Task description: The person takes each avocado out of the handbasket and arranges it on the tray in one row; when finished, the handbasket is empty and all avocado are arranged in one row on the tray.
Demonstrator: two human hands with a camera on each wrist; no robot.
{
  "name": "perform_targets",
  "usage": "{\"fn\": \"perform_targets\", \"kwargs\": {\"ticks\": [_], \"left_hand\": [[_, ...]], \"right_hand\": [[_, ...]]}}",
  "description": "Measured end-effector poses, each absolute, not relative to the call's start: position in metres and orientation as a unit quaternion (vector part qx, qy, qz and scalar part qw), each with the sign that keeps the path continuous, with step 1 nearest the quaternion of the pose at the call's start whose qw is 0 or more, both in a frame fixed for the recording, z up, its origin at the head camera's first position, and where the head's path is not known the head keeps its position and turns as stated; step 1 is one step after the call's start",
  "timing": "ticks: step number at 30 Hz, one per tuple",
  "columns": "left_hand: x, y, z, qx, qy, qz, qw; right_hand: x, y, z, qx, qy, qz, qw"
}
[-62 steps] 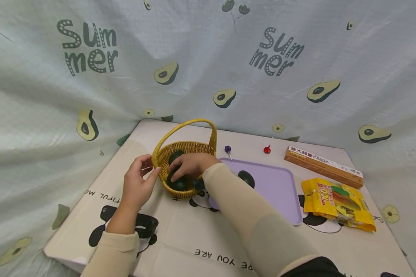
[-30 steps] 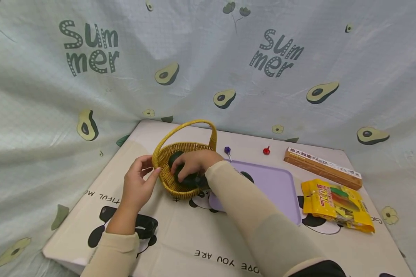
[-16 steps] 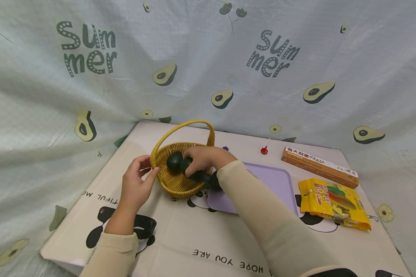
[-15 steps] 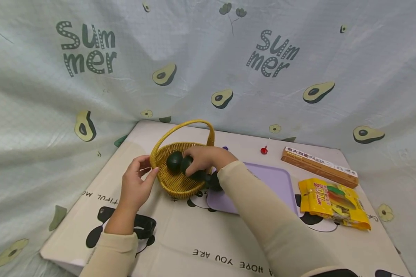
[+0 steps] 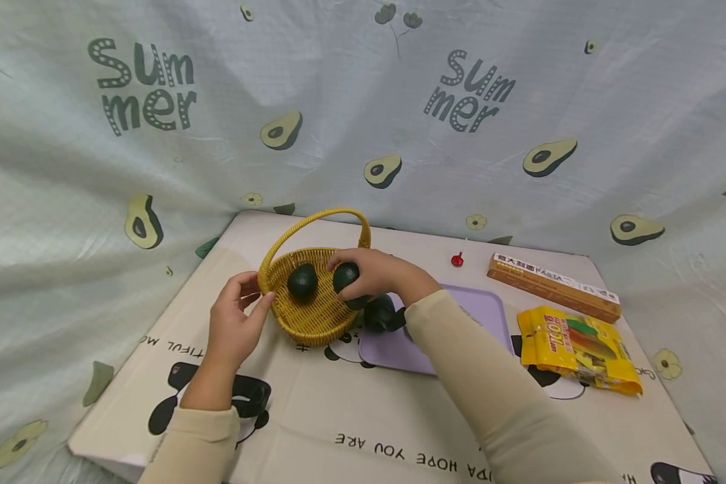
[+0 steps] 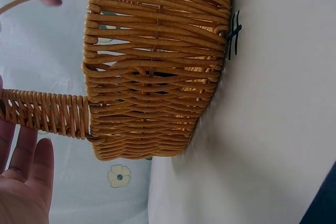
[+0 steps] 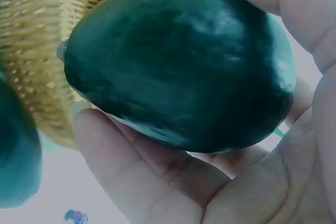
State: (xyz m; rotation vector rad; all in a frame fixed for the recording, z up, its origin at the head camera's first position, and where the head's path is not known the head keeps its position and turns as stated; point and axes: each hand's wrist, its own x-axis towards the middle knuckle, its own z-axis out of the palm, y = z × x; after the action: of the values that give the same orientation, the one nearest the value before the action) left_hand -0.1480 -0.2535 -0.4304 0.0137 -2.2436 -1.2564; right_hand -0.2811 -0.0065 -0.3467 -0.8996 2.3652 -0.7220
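Note:
My left hand (image 5: 237, 321) holds the base of the handle on the yellow wicker basket (image 5: 314, 329), thumb in front and fingers behind. In the left wrist view the fingers lie behind the woven handle (image 6: 47, 111). One dark green avocado (image 5: 302, 282) lies in the basket. My right hand (image 5: 380, 272) grips a second avocado (image 5: 345, 276) at the basket's right side. In the right wrist view, thumb and fingers wrap this avocado (image 7: 178, 72), its stem end pointing at the wicker. Another dark green rounded shape (image 7: 16, 150) shows at the left edge there.
A lilac tray (image 5: 496, 316) lies right of the basket, partly under my right forearm. A dark thing (image 5: 380, 312) beside the right wrist is unclear. Behind are a red lollipop (image 5: 457, 259) and pasta box (image 5: 553, 288). A yellow snack bag (image 5: 581, 349) lies at right.
My right hand has taken one avocado from inside the basket and moved it up and right. The other avocado in the basket now shows fully. The left hand stays on the handle.

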Motion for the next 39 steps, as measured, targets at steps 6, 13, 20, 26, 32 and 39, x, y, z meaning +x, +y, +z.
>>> {"fn": "perform_targets", "kwargs": {"ticks": [6, 13, 20, 26, 32, 39], "left_hand": [[-0.149, -0.254, -0.430, 0.005, -0.836, -0.468, 0.285], [-0.149, -0.254, -0.431, 0.006, -0.836, -0.471, 0.282], [-0.149, -0.254, -0.428, 0.003, -0.834, -0.474, 0.282], [-0.149, -0.254, -0.429, 0.003, -0.838, -0.468, 0.281], [-0.149, -0.254, -0.429, 0.003, -0.840, -0.465, 0.281], [-0.148, -0.254, -0.431, 0.008, -0.835, -0.473, 0.281]], "right_hand": [[-0.283, 0.010, -0.351, -0.310, 0.872, -0.300, 0.232], [-0.284, 0.030, -0.353, -0.309, 0.872, -0.304, 0.226], [-0.284, 0.051, -0.353, -0.294, 0.889, -0.298, 0.184], [-0.284, 0.071, -0.359, -0.270, 0.895, -0.320, 0.154], [-0.284, 0.089, -0.367, -0.284, 0.897, -0.310, 0.135], [-0.282, 0.109, -0.372, -0.261, 0.901, -0.322, 0.127]]}}
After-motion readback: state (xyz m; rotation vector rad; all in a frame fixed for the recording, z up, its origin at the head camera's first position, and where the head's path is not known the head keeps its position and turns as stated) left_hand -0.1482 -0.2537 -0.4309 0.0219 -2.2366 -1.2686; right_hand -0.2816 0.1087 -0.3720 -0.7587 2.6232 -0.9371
